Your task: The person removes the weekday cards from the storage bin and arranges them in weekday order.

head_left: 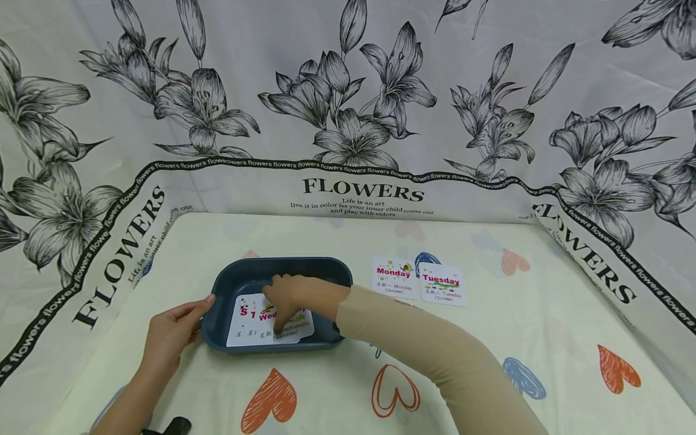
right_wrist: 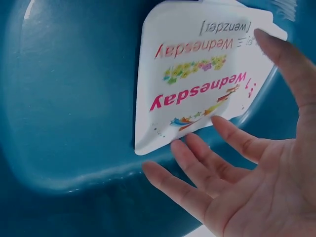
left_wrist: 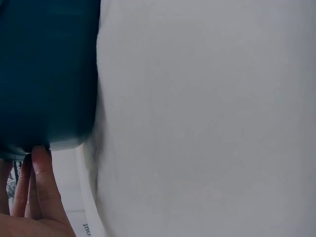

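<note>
A dark blue tray (head_left: 250, 279) lies on the tablecloth, with several white weekday cards overlapping inside it. My left hand (head_left: 171, 332) grips the tray's left end, thumb on the rim; the left wrist view shows fingers (left_wrist: 47, 185) against its outer wall. Over the cards in the tray is my right hand (head_left: 289, 296). Seen from the right wrist, the topmost Wednesday card (right_wrist: 192, 69) lies between the thumb and the spread fingers (right_wrist: 180, 190), which are at its edges and not closed on it. Words on the cards below are partly hidden.
A Monday card (head_left: 393, 278) and a Tuesday card (head_left: 443, 285) lie side by side on the cloth, right of the tray. Flower-printed fabric (head_left: 348, 109) hangs behind and along both sides. A small black object (head_left: 176, 426) shows at the bottom edge near the left forearm.
</note>
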{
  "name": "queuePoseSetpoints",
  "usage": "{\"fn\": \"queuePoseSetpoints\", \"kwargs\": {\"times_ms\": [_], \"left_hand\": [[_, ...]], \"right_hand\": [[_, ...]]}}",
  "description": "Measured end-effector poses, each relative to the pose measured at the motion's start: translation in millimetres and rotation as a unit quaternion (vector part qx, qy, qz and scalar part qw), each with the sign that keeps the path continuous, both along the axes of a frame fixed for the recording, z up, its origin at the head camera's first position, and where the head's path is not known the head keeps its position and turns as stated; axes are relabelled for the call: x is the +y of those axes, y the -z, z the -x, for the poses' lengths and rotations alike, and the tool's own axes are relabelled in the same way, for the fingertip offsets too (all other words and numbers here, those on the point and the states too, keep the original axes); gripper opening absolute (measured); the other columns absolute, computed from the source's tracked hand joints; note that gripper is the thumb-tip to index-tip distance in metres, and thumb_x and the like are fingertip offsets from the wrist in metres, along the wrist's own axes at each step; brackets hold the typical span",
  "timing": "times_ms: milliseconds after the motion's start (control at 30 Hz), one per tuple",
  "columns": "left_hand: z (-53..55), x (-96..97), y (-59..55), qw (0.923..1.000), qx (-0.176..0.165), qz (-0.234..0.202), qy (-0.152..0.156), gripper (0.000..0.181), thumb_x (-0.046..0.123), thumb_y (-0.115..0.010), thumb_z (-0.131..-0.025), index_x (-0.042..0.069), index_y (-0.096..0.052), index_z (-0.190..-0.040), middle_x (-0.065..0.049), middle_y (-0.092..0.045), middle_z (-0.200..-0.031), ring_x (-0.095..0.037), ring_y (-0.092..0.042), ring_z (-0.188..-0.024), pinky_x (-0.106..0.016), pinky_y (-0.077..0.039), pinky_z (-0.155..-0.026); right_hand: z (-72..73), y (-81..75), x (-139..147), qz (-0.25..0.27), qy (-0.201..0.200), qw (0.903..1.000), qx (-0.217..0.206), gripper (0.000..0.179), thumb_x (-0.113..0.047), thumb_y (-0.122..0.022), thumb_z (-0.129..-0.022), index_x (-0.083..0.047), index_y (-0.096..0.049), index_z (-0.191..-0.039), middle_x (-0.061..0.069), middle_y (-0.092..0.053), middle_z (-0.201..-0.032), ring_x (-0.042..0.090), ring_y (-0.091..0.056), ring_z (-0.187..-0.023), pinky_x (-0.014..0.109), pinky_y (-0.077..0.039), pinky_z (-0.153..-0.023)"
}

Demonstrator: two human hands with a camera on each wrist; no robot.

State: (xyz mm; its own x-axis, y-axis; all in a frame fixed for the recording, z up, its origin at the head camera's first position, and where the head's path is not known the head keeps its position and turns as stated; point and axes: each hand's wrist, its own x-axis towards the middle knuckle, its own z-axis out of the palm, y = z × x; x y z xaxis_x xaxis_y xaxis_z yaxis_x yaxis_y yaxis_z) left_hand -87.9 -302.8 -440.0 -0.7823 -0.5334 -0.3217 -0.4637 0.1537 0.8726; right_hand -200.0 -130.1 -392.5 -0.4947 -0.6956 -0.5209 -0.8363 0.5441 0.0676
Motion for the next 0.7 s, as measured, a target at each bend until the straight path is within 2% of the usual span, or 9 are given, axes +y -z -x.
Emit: {"fn": "queuePoseSetpoints", "kwargs": {"times_ms": [233, 500, 700], "left_hand": [[0.4, -0.1, -1.7, 1.0, 0.002, 0.0, 0.005, 0.073, 0.056, -0.066, -0.076, -0.001, -0.059, -0.12, 0.017, -0.064, -0.081, 0.001, -0.061, -0.067, -0.019, -0.051, -0.058], [-0.1, -1.0, -1.2, 1.0, 0.002, -0.005, 0.004, 0.073, 0.055, -0.067, -0.075, -0.002, -0.059, -0.12, 0.017, -0.064, -0.082, 0.002, -0.062, -0.067, -0.02, -0.051, -0.058], [-0.4, -0.8, -1.2, 1.0, 0.002, -0.004, 0.004, 0.073, 0.055, -0.067, -0.075, -0.002, -0.059, -0.12, 0.016, -0.064, -0.083, 0.002, -0.062, -0.067, -0.02, -0.051, -0.058]], "right_hand": [[-2.1, 1.2, -0.8, -0.004, -0.014, 0.9999, -0.002, 0.1, -0.06, -0.076, -0.062, -0.024, -0.028, -0.143, 0.001, -0.037, -0.135, 0.016, -0.039, -0.115, 0.031, -0.04, -0.095], [-4.9, 4.1, -1.9, -0.01, -0.022, 0.9997, 0.0, 0.103, -0.054, -0.08, -0.061, -0.025, -0.025, -0.143, 0.002, -0.034, -0.139, 0.016, -0.037, -0.119, 0.032, -0.04, -0.098], [-7.1, 7.5, -2.4, -0.017, -0.028, 0.9993, 0.018, 0.106, -0.053, -0.081, -0.059, -0.024, -0.024, -0.143, 0.001, -0.033, -0.139, 0.015, -0.037, -0.119, 0.03, -0.039, -0.099]]}}
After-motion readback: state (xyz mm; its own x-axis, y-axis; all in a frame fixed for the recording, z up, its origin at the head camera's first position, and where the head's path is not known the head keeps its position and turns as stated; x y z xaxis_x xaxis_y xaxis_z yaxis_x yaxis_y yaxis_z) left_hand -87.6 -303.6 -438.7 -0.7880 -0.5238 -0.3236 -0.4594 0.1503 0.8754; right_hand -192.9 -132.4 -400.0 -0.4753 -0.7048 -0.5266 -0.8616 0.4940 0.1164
